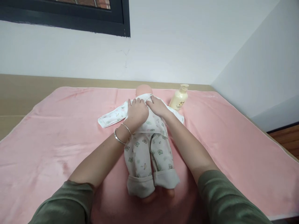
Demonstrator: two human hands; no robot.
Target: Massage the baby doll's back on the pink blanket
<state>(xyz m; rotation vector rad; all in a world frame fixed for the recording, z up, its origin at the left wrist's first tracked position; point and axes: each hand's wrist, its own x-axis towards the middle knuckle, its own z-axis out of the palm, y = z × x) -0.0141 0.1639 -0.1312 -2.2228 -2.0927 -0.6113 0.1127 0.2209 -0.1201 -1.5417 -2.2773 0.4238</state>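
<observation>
A baby doll [144, 89] lies on a pink cloth, its head at the far end and its feet toward me. It wears a white printed top [153, 124] and matching trousers [141, 155] with rolled cuffs. My left hand [137, 111] rests on the left side of the top at the chest, its fingers bent and spread a little. Beside it, my right hand [157, 106] touches the top near the neck, thumb and fingers close together on the fabric. Whether the right fingers pinch the cloth is hard to see.
The pink cloth [70, 140] covers most of the wooden surface [14, 96]. A pale yellow pump bottle [179, 98] stands tilted just right of the doll's sleeve. Behind are a white wall [163, 46] and a dark window frame [70, 21].
</observation>
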